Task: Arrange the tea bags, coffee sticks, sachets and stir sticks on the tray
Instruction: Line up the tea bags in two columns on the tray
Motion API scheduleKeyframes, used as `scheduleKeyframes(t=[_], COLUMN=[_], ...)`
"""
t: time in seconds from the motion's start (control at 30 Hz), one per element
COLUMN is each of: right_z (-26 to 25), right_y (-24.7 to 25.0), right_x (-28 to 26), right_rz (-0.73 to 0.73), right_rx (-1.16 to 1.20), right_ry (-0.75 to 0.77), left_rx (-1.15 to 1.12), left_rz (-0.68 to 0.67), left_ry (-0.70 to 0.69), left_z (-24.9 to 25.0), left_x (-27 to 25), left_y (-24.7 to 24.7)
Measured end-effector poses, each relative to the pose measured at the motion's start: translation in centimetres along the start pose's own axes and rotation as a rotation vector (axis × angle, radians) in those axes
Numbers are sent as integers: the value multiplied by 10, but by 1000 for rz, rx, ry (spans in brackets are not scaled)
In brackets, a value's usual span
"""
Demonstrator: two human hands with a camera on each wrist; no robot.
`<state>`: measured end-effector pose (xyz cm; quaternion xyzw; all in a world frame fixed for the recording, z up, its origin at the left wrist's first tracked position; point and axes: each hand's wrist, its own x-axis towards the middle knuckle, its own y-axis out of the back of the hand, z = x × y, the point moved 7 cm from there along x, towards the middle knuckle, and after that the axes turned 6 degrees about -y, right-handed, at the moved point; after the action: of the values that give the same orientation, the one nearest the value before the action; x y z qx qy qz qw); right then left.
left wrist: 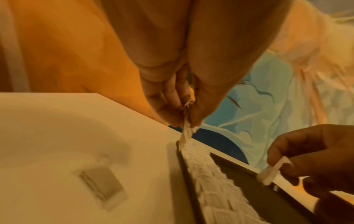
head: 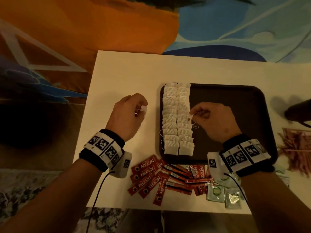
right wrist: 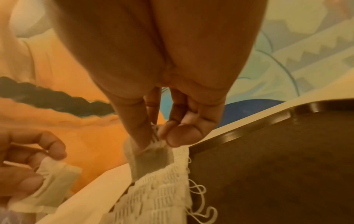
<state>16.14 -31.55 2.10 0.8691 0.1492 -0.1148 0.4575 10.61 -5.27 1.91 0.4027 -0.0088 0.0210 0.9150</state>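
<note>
Two columns of white tea bags (head: 177, 118) lie along the left side of the dark tray (head: 235, 101). My right hand (head: 193, 113) pinches one tea bag (head: 191, 117) by its top edge just above the right column; the right wrist view shows thumb and fingers of this hand (right wrist: 159, 139) on the bag (right wrist: 151, 157) over the rows (right wrist: 159, 197). Left of the tray, my left hand (head: 143, 106) pinches another tea bag (head: 143, 109) above the table, and the left wrist view shows that bag (left wrist: 186, 130) hanging edge-on from the hand (left wrist: 188, 121).
Red coffee sticks (head: 159, 175) lie scattered on the cream table (head: 117, 73) in front of the tray, with green sachets (head: 223, 190) to their right. Pink wrapped stir sticks (head: 296, 148) are piled at the far right. The tray's right part is bare.
</note>
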Motion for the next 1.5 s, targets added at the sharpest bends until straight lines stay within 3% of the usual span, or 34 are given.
scheduleKeyframes(t=[0.13,0.23,0.37,0.5,0.83,1.17,1.37,1.5], right_z=[28,42,52,54,50,48,44,44], right_y=[-4,-15,-42,-68,-76,-78,-64,-75], right_x=[-24,-42,-57,-58,-51,-54,-59,-63], right_rz=[-46,-172,-369,-419,-365,-235,-98,-216], right_rx=[-132,-144,-113,-119,-92,-152,-160,-188], right_ry=[67,36,-21,-18,-5,108,143,159], left_rx=[-84,-134,-171,-135,-48,16,97,127], left_rz=[-163,-276,-429,-488,-466,-392,-249,-316], left_ry=[-29,-40,19,62,-11,-101,-164,-188], left_z=[33,48,46,40,47,48,47,43], left_x=[-19,-39,-58,-62,-57,-59,-67,-77], left_y=[-28,-54,-86,-107,-122,-128,-118,-122])
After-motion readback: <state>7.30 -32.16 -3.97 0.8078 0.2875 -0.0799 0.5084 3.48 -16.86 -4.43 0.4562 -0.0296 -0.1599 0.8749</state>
